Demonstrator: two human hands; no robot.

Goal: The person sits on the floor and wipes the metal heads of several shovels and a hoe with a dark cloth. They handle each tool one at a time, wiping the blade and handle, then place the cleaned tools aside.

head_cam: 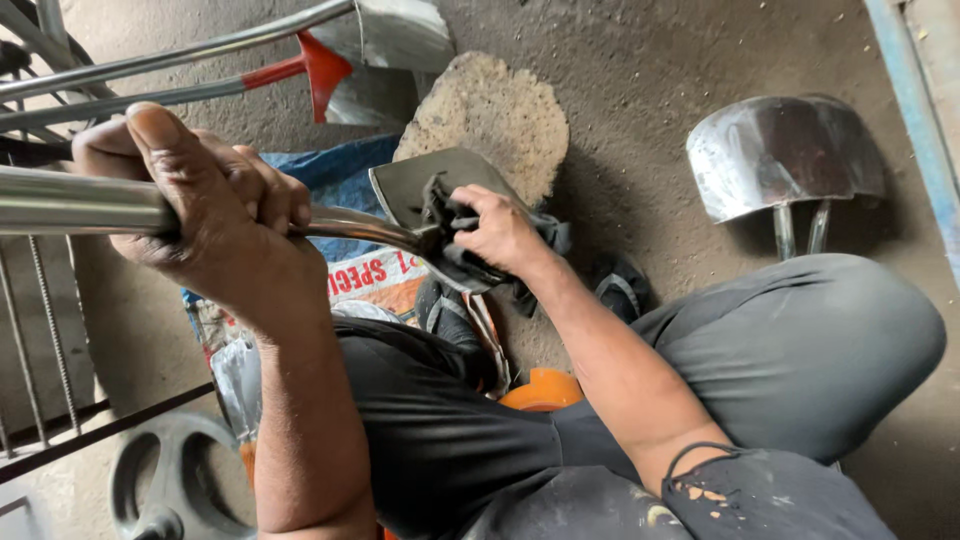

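Note:
My left hand (pixel 205 205) is wrapped around the shiny metal handle (pixel 70 200) of a shovel, which runs in from the left edge. The handle leads to a grey shovel blade (pixel 410 185) in the middle of the view. My right hand (pixel 500 230) presses a dark cloth (pixel 450 225) against the blade near where it joins the handle. Part of the blade is hidden under the cloth and hand. My legs in dark trousers (pixel 780 350) fill the lower right.
A second shovel blade (pixel 785 155) rests on the ground at right. More metal handles, one with a red part (pixel 310 65), lie at top left. A flat rough stone (pixel 495 110), a printed sack (pixel 365 275), a metal wheel (pixel 165 480) and a blue bar (pixel 915 110) surround me.

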